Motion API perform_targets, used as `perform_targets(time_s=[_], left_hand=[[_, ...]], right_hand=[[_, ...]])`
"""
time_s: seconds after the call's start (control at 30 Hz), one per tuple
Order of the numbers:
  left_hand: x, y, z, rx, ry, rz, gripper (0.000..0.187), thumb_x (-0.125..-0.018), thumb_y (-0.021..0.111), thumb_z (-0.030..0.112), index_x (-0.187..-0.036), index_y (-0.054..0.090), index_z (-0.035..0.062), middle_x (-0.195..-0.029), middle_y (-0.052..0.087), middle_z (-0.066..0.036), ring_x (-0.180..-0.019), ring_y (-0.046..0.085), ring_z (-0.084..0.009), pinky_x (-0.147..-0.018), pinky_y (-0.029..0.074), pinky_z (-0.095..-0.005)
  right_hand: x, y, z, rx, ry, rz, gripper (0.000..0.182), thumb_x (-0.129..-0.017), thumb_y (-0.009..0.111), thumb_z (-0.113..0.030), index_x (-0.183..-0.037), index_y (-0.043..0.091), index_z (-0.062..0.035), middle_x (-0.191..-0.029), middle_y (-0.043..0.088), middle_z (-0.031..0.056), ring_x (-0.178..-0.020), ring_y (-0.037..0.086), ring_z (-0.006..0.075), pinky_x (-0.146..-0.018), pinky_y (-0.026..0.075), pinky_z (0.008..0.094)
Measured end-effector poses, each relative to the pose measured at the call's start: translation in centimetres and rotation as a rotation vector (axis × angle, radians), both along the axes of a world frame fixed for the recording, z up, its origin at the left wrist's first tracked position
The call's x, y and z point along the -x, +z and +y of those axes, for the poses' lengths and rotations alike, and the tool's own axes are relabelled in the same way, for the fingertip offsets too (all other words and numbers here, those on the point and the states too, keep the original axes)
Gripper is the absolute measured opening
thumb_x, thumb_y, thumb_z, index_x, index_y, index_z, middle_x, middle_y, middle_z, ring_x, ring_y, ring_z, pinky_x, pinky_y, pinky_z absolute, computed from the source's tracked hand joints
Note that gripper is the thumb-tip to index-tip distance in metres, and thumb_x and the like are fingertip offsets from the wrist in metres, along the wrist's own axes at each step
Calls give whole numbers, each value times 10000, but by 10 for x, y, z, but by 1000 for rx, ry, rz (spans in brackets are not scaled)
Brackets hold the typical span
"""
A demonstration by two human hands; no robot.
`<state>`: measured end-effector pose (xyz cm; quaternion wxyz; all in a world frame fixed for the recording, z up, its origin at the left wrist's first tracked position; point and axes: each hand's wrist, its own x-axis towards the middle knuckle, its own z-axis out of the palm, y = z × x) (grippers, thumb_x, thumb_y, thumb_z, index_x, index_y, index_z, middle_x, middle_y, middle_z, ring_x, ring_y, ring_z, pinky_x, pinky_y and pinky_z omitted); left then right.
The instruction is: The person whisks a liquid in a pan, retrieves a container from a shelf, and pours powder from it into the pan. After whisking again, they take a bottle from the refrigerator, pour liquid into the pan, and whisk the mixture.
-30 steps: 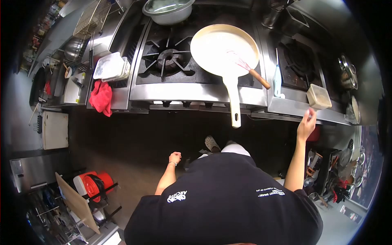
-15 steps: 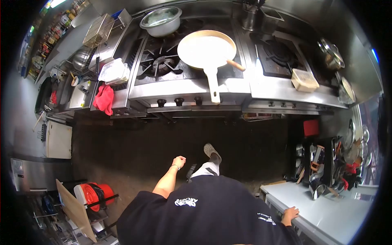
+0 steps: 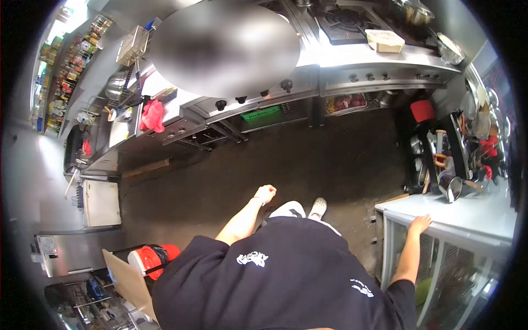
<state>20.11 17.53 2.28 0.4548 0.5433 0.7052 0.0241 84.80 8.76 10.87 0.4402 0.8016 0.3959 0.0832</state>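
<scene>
The right hand, beside the pale tub a second ago, now touches the edge of the white tabletop over a glass-fronted cabinet, which puts its contact well away from the stove (whether its grip clamps there, I cannot tell). The left hand hangs above the floor, fingers curled together, nothing visible inside.
</scene>
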Motion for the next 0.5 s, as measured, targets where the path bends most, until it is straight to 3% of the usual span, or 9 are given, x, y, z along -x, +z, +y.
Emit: perform_targets(time_s=[0.07,0.17,0.2,0.23,0.27,0.3,0.37,0.43,0.5], left_hand=[[26,0,-6,-54,-43,62,229,-815,596,213,-993,680,97,-956,683,-130,-929,650,-253,-848,501,-350],[62,4,-17,-90,-44,68,238,-809,597,243,-984,685,108,-959,681,-122,-925,648,-255,-850,501,-355],[75,0,-24,-110,-49,73,243,-807,593,264,-970,688,112,-951,680,-122,-922,647,-255,-851,498,-354],[90,-7,-36,-148,-35,42,225,-824,580,227,-981,680,100,-911,687,-105,-832,658,-216,-784,515,-332],[91,11,-49,-93,2,27,216,-832,575,196,-991,672,87,-887,686,-94,-782,650,-187,-744,516,-315],[88,29,-62,-38,45,4,209,-840,571,165,-1002,664,73,-862,685,-82,-732,641,-159,-704,517,-297],[108,12,-94,-43,62,-62,201,-851,565,120,-1018,649,46,-814,672,-65,-672,612,-116,-650,507,-267],[123,4,-135,-9,71,-64,204,-851,569,121,-1019,646,34,-787,667,-66,-679,615,-117,-653,507,-265],[139,-9,-175,140,215,-153,206,-861,564,120,-1033,644,39,-775,665,-69,-699,616,-109,-655,505,-255]], right_hand=[[-11,-17,-1,-81,7,-23,260,-894,474,-266,-991,700,-184,-1093,581,22,-1046,482,192,-869,339,348],[2,10,5,10,-162,156,410,-976,327,-279,-1315,500,-128,-1437,389,87,-1370,277,245,-1117,162,432],[-21,-27,-5,-19,-134,161,412,-985,306,-282,-1317,499,-133,-1436,391,85,-1369,280,244,-1118,157,427],[-1,-5,-2,38,-101,146,409,-985,302,-282,-1307,509,-137,-1431,398,84,-1362,296,241,-1118,159,429],[-14,-34,-10,6,-3,71,387,-979,325,-280,-1261,552,-144,-1391,451,79,-1330,347,230,-1091,211,426],[9,-10,-3,-8,-55,129,355,-969,358,-283,-1184,606,-148,-1324,515,82,-1267,417,212,-1040,275,405],[6,-64,-9,14,4,-43,283,-933,434,-303,-1026,671,-181,-1056,616,42,-1032,517,205,-791,373,394],[40,-63,-20,42,76,-1,210,-892,504,-303,-947,681,-205,-951,619,-6,-920,540,154,-635,391,369],[98,-31,-32,-163,63,81,202,-855,550,-263,-698,676,-262,-706,605,-88,-689,584,105,-537,407,296]])
